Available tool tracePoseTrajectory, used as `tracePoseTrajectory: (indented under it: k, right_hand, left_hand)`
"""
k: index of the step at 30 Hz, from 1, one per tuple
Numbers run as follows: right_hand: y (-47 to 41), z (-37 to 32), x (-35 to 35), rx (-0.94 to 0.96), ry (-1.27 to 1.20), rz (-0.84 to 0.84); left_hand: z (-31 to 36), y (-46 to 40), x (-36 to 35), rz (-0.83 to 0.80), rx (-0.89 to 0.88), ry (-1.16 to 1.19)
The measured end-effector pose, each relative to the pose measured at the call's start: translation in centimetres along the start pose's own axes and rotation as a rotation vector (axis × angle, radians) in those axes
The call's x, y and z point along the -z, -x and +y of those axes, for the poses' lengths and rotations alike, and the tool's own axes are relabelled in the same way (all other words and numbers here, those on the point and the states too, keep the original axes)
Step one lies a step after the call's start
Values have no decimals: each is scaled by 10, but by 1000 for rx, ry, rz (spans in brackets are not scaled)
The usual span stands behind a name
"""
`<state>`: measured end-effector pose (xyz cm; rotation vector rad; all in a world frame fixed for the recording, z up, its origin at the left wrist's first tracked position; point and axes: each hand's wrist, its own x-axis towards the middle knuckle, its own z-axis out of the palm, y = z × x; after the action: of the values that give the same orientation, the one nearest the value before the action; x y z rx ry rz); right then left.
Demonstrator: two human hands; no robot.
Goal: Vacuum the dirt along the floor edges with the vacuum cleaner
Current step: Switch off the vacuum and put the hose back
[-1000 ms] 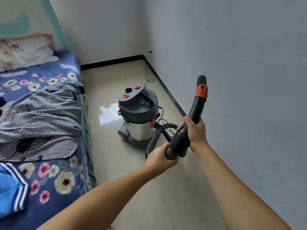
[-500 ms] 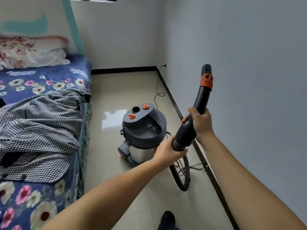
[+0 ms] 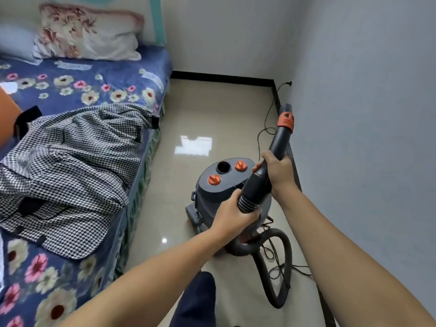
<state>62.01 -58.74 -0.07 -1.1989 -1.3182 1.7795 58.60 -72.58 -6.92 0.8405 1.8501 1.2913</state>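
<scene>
Fingers of our left hand and right hand curl around the black plastic hose handle above the grey canister vacuum cleaner.

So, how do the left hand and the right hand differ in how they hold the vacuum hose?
The left hand grips the ribbed end of the black vacuum hose handle, while the right hand grips the smooth tube higher up. The left hand is nearer the camera; the right hand is closer to the grey wall. Both curl their fingers round it.

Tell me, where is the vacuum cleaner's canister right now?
In the head view, the canister stands on the tiled floor between the bed and the right-hand wall, just beyond both hands.
</scene>
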Motion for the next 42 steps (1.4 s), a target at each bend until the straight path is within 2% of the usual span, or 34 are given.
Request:
tracePoseTrajectory:
  k: [4,8,11,15,17,22,26,29,35,40,42]
  right_hand:
    - [-54,6,-33,-52,53,-20]
    - [-99,17,-57,-178,84,-184]
    - [-140,30,-52,-210,318,-266]
    - [-196,71,-17,-285,704,-132]
    - [-218,98,-8,-353,929,-185]
    - [-255,154,-21,-164,1477,-399]
    - [-268,174,-27,-203,1680,-418]
    - [-270,176,-24,-185,1767,-479]
    - [-275,167,-20,-48,1932,-714]
    - [-274,165,-19,22,2007,-704]
    - [-269,163,-18,15,1966,-671]
  left_hand:
    - [-11,-52,25,32,54,15]
    - [-23,-91,51,48,136,84]
    - [-34,-116,66,68,218,160]
    - [-48,-138,67,81,275,196]
    - [-55,-148,61,104,306,220]
    - [-70,-166,44,137,364,276]
    - [-80,-173,36,173,394,279]
    - [-82,-174,33,190,391,285]
    - [-77,-176,27,169,390,277]
    - [-74,-176,22,160,404,271]
    - [-73,-174,21,164,410,276]
